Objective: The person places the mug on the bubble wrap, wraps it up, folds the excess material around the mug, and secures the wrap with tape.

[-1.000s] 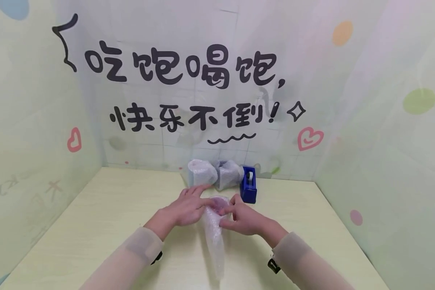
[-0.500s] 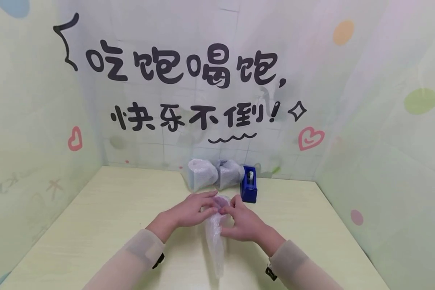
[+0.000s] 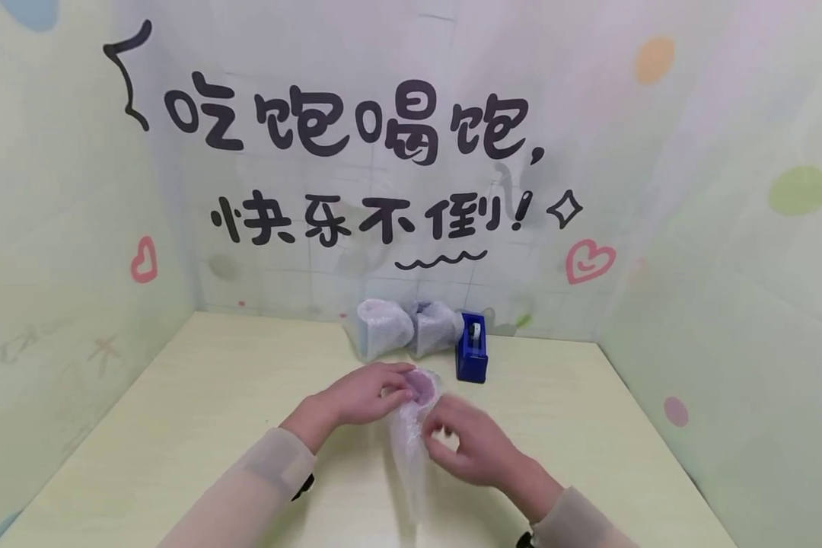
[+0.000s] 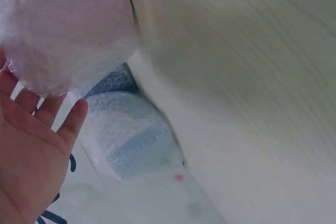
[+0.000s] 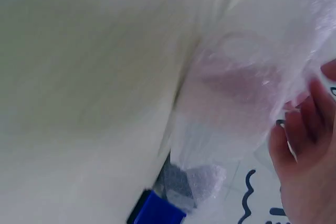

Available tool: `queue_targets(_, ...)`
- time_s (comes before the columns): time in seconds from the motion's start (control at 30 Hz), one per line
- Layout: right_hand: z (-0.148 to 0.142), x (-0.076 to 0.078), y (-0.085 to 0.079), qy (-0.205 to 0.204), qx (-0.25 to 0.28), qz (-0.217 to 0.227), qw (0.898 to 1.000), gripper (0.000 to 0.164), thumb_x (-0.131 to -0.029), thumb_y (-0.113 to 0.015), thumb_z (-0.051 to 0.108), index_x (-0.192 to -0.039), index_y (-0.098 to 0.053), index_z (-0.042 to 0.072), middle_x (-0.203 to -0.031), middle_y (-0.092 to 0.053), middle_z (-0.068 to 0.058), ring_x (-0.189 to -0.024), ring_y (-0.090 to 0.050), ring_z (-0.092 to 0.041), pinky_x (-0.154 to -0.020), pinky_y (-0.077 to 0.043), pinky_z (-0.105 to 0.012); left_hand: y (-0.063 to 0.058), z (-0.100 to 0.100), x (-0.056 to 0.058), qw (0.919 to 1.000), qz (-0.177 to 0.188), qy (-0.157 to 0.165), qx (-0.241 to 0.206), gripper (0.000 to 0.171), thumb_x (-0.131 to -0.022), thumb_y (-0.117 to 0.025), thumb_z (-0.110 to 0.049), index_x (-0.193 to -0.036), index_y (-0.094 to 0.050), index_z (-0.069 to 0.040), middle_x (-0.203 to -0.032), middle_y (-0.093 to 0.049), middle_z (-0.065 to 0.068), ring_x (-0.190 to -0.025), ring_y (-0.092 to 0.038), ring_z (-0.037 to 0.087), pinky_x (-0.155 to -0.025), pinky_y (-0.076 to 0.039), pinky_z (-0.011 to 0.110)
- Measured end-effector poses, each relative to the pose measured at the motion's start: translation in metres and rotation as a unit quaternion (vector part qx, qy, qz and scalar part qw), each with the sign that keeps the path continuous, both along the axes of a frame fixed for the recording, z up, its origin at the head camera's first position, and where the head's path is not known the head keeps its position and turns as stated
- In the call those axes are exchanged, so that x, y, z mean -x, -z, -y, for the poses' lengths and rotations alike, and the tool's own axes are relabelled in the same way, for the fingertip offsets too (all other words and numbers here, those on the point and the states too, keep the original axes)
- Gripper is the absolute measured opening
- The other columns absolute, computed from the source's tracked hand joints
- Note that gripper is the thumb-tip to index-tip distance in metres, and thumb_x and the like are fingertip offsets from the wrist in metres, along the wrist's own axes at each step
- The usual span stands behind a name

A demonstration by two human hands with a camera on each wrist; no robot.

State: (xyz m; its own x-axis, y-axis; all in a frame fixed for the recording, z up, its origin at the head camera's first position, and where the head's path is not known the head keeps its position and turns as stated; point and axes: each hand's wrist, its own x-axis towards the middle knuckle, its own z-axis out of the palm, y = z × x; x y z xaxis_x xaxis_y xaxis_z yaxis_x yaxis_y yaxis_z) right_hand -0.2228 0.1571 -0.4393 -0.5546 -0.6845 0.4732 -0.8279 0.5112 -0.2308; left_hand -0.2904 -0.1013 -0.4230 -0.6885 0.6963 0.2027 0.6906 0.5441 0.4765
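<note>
A pinkish cup point(image 3: 421, 387) in bubble wrap point(image 3: 406, 449) sits at mid-table, its round opening showing between the hands. The loose end of the wrap hangs toward the near side. My left hand point(image 3: 370, 392) holds the cup by its left rim, thumb on the near side; in the left wrist view its fingers lie behind the wrapped cup point(image 4: 73, 35). With thumb and curled fingers nearly meeting, my right hand point(image 3: 476, 445) pinches the wrap at the cup's right side. The right wrist view shows the wrapped cup point(image 5: 236, 93) beside the fingers, slightly blurred.
Behind the cup stand two bubble-wrapped items, a left one point(image 3: 385, 329) and a right one point(image 3: 435, 329). A blue tape dispenser point(image 3: 472, 348) is just right of them. The pale table point(image 3: 260, 373) ends at printed walls on three sides.
My right hand has drawn back from the cup's opening, down and to the right, uncovering more of the rim. My left hand keeps its place on the left rim.
</note>
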Motion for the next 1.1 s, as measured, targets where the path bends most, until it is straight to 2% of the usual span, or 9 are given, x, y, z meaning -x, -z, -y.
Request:
queue_targets(0.1, -0.002, -0.016, -0.001, -0.073, -0.062, 0.017, 0.995, 0.022, -0.102, -0.071, 0.017, -0.123, -0.073, 0.014, -0.110, -0.072, 0.003, -0.099, -0.069, -0.008, -0.089, -0.059, -0.021, -0.001, -0.001, -0.001, 1.0000, 0.000, -0.003, 0.007, 0.032, -0.112, -0.056, -0.030, -0.116, -0.082, -0.011, -0.161, -0.060, 0.021, -0.150, -0.057, 0.042, -0.125, -0.046, 0.056)
queue_targets(0.17, -0.001, -0.025, -0.001, -0.076, -0.107, 0.024, 0.991, 0.029, -0.103, -0.071, 0.022, -0.130, -0.067, 0.012, -0.113, -0.073, 0.004, -0.100, -0.070, -0.005, -0.090, -0.058, -0.018, -0.002, -0.001, -0.001, 1.0000, 0.005, -0.002, 0.008, 0.032, -0.112, -0.057, -0.030, -0.116, -0.082, -0.010, -0.161, -0.059, 0.021, -0.150, -0.057, 0.042, -0.125, -0.046, 0.057)
queue_targets(0.27, -0.002, -0.035, -0.003, -0.072, -0.126, 0.008, 0.989, 0.035, -0.098, -0.079, 0.028, -0.126, -0.063, 0.014, -0.110, -0.070, 0.007, -0.094, -0.067, -0.003, -0.086, -0.056, -0.016, -0.003, -0.002, -0.002, 0.9999, 0.015, -0.002, 0.009, 0.031, -0.112, -0.058, -0.030, -0.116, -0.082, -0.010, -0.161, -0.059, 0.022, -0.151, -0.056, 0.043, -0.125, -0.045, 0.058)
queue_targets(0.47, 0.001, -0.049, 0.003, -0.093, -0.151, -0.138, 0.974, 0.048, -0.092, -0.085, 0.057, -0.122, -0.068, 0.023, -0.111, -0.063, 0.011, -0.095, -0.062, -0.004, -0.085, -0.052, -0.017, -0.005, -0.001, -0.003, 0.9995, 0.026, -0.009, 0.014, 0.032, -0.112, -0.057, -0.032, -0.115, -0.082, -0.011, -0.163, -0.057, 0.021, -0.153, -0.054, 0.043, -0.126, -0.044, 0.058)
queue_targets(0.63, 0.006, -0.051, 0.012, -0.064, -0.113, -0.219, 0.967, 0.054, -0.084, -0.093, 0.049, -0.119, -0.065, 0.018, -0.119, -0.062, 0.004, -0.101, -0.060, -0.010, -0.088, -0.053, -0.022, -0.005, -0.002, -0.002, 0.9997, 0.022, -0.007, 0.008, 0.032, -0.112, -0.058, -0.031, -0.112, -0.082, -0.011, -0.161, -0.059, 0.021, -0.151, -0.055, 0.042, -0.125, -0.046, 0.057)
queue_targets(0.77, 0.005, -0.048, 0.015, -0.060, -0.120, -0.266, 0.955, 0.069, -0.084, -0.092, 0.048, -0.137, -0.064, 0.014, -0.141, -0.064, -0.003, -0.120, -0.061, -0.015, -0.099, -0.055, -0.028, -0.005, -0.001, -0.002, 0.9998, 0.019, -0.005, 0.009, 0.033, -0.112, -0.058, -0.032, -0.112, -0.082, -0.010, -0.161, -0.059, 0.021, -0.151, -0.055, 0.043, -0.125, -0.045, 0.058)
queue_targets(0.87, 0.004, -0.043, 0.013, -0.070, -0.137, -0.285, 0.946, 0.053, -0.095, -0.083, 0.047, -0.139, -0.068, 0.020, -0.142, -0.069, 0.004, -0.122, -0.063, -0.012, -0.101, -0.054, -0.027, -0.005, -0.001, -0.002, 0.9997, 0.020, -0.009, 0.013, 0.033, -0.113, -0.058, -0.032, -0.113, -0.083, -0.011, -0.162, -0.059, 0.020, -0.151, -0.055, 0.043, -0.126, -0.044, 0.058)
queue_targets(0.97, 0.003, -0.037, 0.009, -0.090, -0.122, -0.308, 0.939, 0.023, -0.107, -0.072, 0.041, -0.123, -0.076, 0.025, -0.127, -0.077, 0.010, -0.112, -0.068, -0.009, -0.097, -0.056, -0.025, -0.005, -0.001, -0.002, 0.9995, 0.024, -0.014, 0.018, 0.033, -0.113, -0.058, -0.033, -0.117, -0.082, -0.011, -0.163, -0.058, 0.018, -0.153, -0.054, 0.042, -0.127, -0.043, 0.057)
queue_targets(1.1, 0.004, -0.024, 0.000, -0.114, -0.075, -0.332, 0.933, 0.020, -0.113, -0.062, 0.034, -0.112, -0.079, 0.024, -0.113, -0.081, 0.013, -0.107, -0.072, -0.010, -0.098, -0.058, -0.029, -0.005, 0.000, -0.002, 0.9994, 0.024, -0.015, 0.021, 0.034, -0.112, -0.058, -0.033, -0.119, -0.082, -0.011, -0.164, -0.057, 0.018, -0.153, -0.053, 0.042, -0.128, -0.042, 0.058)
